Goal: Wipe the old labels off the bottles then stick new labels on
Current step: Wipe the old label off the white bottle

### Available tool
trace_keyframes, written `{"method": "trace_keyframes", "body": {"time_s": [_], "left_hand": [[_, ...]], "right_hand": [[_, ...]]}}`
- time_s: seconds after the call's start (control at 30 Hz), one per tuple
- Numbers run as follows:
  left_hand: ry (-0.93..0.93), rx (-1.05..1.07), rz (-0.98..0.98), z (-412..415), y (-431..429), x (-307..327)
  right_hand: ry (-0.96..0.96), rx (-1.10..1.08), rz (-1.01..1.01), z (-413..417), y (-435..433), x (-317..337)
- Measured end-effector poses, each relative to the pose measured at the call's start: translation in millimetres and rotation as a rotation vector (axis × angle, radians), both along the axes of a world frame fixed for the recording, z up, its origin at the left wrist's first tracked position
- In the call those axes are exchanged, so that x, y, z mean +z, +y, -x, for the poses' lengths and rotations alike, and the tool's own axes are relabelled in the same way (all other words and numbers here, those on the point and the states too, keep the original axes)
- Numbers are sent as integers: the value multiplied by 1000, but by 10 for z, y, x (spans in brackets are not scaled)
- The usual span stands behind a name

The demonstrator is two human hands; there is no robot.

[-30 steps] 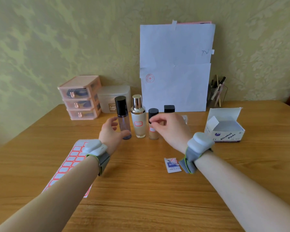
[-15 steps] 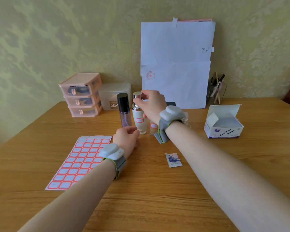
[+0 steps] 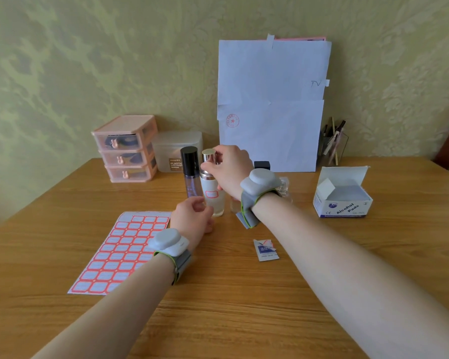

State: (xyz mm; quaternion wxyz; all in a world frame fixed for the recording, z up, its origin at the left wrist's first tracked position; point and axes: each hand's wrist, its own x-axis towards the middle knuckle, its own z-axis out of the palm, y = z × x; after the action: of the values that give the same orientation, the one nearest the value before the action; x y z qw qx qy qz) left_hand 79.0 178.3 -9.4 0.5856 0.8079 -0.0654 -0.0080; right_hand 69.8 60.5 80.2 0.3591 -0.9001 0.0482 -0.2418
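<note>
- The step in hand looks like fetching a bottle to wipe. The right hand pinches the gold cap of the cream bottle, thumb and fingertips closed round it.
- That bottle stands upright on the table, far centre, and its red-edged old label faces the viewer.
- The left hand sits at the bottle's foot with its fingers curled. I cannot tell whether it holds a wipe or touches the glass.
- The next move probably calls for a straight lift. A purple bottle stands just beside on the left, and a smaller bottle on the right is half hidden by the wrist. Either could be knocked over.
- A torn sachet lies near, to the right. The open box of alcohol pads is further right.
- The sheet of new labels lies near left, partly under the left forearm.
- Pink drawers, a plastic tub, papers and a pen holder line the far wall, out of the way.
</note>
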Motion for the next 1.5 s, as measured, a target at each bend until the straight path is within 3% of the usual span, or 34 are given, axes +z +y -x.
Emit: {"method": "trace_keyframes", "body": {"time_s": [0.1,0.3,0.57,0.73,0.87,1.0,1.23,1.5], "left_hand": [[9,-20,-36,39,38,19],[-158,-128,-313,217,134,103],[35,-457,107,496,3,243],[126,-659,243,594,-191,223],[188,-631,368,627,-344,192],[169,-617,407,594,-403,215],[134,-632,458,582,-309,180],[21,-577,408,662,-312,158]], "right_hand": [[4,31,-2,102,-8,14],[-3,107,-84,392,-73,64],[-65,169,-481,706,-498,140],[-106,179,-712,838,-710,-14],[-256,99,-640,975,-836,-242],[-385,0,-441,1123,-831,-490],[-454,83,-206,1228,-710,-590],[-516,35,59,1294,-717,-588]]}}
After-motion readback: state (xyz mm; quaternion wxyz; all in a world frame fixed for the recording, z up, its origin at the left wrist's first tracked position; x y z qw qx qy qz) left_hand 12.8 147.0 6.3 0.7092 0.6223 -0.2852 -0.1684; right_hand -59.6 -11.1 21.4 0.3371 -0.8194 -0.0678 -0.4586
